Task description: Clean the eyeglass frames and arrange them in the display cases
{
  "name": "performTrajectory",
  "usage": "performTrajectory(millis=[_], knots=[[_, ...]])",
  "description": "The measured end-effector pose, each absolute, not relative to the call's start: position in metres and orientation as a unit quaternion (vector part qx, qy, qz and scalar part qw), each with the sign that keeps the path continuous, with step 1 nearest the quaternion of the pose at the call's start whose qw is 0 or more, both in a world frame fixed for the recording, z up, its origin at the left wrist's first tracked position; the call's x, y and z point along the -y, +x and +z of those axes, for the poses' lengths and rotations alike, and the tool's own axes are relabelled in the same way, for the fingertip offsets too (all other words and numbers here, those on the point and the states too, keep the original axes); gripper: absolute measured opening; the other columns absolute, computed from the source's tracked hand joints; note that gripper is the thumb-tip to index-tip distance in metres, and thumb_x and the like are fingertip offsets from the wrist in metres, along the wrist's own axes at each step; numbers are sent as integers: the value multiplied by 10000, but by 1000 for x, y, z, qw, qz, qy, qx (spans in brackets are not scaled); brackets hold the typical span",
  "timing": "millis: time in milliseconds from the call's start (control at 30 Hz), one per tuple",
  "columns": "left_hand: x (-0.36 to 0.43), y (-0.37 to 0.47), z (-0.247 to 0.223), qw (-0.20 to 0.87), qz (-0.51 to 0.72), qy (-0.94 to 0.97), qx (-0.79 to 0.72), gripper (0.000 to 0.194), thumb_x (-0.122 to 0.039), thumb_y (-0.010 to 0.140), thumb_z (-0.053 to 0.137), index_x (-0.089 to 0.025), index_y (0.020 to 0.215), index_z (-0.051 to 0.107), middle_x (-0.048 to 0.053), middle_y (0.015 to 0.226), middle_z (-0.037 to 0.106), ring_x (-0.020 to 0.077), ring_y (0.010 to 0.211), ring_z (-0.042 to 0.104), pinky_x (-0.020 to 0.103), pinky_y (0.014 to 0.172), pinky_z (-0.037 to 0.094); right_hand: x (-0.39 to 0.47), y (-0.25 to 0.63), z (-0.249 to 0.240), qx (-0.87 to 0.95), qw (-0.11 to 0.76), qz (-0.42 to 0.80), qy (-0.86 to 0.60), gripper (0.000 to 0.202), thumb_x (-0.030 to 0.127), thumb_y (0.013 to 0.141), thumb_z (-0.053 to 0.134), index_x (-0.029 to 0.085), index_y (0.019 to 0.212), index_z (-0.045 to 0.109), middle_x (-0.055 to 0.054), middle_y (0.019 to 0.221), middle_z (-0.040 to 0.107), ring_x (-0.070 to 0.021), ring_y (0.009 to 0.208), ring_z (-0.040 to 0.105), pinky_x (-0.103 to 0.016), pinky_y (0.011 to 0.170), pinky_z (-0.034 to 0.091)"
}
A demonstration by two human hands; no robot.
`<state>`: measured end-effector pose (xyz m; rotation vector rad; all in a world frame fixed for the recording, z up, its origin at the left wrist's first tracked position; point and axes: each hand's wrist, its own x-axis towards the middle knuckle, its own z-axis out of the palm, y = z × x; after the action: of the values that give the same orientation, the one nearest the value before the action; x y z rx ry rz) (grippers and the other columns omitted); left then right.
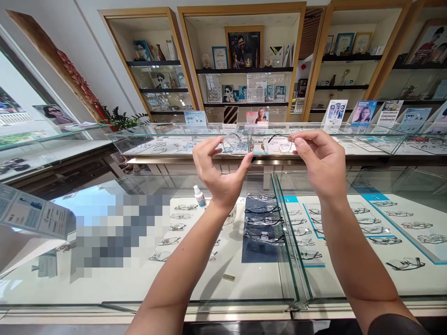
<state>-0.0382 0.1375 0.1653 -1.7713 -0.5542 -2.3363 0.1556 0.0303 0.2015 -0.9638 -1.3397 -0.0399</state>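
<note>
A pair of thin-rimmed eyeglasses (252, 145) is held up above the glass counter, at about the height of the far display case. The fingertips of my left hand (221, 179) grip its left end, and that thumb reaches up by the bridge. At the other end, my right hand (323, 160) pinches the frame's right corner between thumb and finger. A dark temple tip (275, 137) shows behind the right lens. Below my left wrist, a small white bottle (199, 196) stands on the counter.
Under the counter glass lie rows of eyeglasses, including several on a dark blue panel (260, 253). A raised glass joint (288, 242) divides the counter. A folded printed card (35, 211) stands at left. Beyond are another display case (195, 160) and wooden shelves (240, 7).
</note>
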Motion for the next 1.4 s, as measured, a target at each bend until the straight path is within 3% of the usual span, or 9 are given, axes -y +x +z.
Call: performTrajectory(millis=[267,567,800,1000,1133,1400], knots=[[-134,-38,168,59,-785,-595,158,542,-510,858,892,-275,1291,667,93,1216,665,271,1163,662,445,924,620,-29,154,203,607,670,40,-424,225,498,1062,595,296,1109,684,-56,1154,782,-260,1170,767,-456,912,677],[-149,-34,163,-74,-749,-635,176,645,-699,896,791,-293,1357,594,116,1342,617,251,1195,692,419,994,625,-26,143,203,589,698,86,-398,167,433,1017,598,296,1091,658,-54,1133,788,-273,1141,800,-472,918,679],[-152,-31,161,-107,-744,-640,159,643,-693,908,781,-296,1371,579,113,1353,631,243,1180,709,420,1015,629,-30,142,199,609,678,68,-406,238,390,1059,501,316,1231,648,-56,1168,766,-260,1175,786,-459,920,668],[-150,-42,168,-45,-731,-661,163,612,-585,882,845,-266,1353,620,112,1314,662,249,1162,717,434,1019,622,-28,149,202,597,685,-12,-416,115,336,1015,589,299,1063,688,-36,1137,772,-240,1170,741,-478,1064,600],[-139,-44,174,-4,-678,-718,156,599,-511,863,874,-259,1354,641,102,1267,702,249,1123,716,445,984,629,-25,152,204,638,622,-68,-450,102,384,999,667,307,1007,733,-36,1150,776,-271,1185,705,-522,1109,541],[-122,-43,179,14,-636,-762,124,610,-406,866,888,-246,1398,635,99,1275,717,256,1161,702,440,1009,623,-30,157,201,708,535,-11,-460,162,388,1012,717,278,895,740,-49,1146,768,-287,1180,690,-541,1113,482]])
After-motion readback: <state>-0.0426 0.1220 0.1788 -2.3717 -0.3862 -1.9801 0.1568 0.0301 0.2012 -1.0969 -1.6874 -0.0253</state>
